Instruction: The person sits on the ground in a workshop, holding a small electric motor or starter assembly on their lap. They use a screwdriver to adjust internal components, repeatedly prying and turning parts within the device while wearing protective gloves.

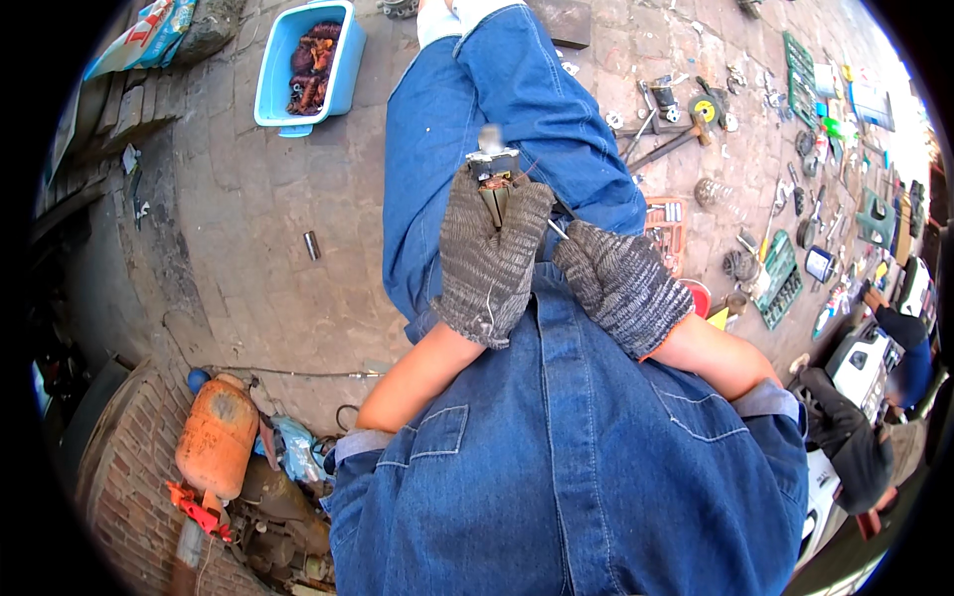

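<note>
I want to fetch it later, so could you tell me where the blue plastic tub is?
The blue plastic tub sits on the paving at the head view's upper left, left of the person's raised denim knee.

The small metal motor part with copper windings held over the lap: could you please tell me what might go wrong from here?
1. The small metal motor part with copper windings is pinched only by the thick grey knitted glove of the left hand; it might slip onto the paved ground.
2. The right hand holds a thin metal tool close to the left fingers; a slip could jab them.
3. The loose glove knit might snag on the windings.
</note>
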The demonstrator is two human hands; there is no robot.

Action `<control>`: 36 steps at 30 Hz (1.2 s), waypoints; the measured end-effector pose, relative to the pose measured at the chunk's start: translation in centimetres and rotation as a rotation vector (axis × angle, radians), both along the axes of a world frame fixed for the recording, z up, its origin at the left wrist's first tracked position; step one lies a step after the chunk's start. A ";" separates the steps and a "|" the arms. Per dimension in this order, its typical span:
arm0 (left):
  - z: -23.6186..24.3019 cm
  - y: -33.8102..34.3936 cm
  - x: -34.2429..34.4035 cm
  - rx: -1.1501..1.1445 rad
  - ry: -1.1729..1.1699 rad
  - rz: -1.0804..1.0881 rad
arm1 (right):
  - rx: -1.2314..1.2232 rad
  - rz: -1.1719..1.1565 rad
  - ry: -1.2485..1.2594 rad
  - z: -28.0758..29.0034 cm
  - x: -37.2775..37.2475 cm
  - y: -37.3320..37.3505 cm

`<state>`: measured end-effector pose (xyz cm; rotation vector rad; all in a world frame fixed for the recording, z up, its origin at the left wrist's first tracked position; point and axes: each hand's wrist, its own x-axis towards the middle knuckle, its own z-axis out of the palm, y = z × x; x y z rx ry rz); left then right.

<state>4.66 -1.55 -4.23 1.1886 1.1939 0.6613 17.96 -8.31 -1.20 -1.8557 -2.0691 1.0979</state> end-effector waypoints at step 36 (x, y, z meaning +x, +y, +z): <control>1.3 0.2 -1.8 -0.552 -0.784 -0.053 | 0.453 -0.096 0.067 -2.9 0.8 0.0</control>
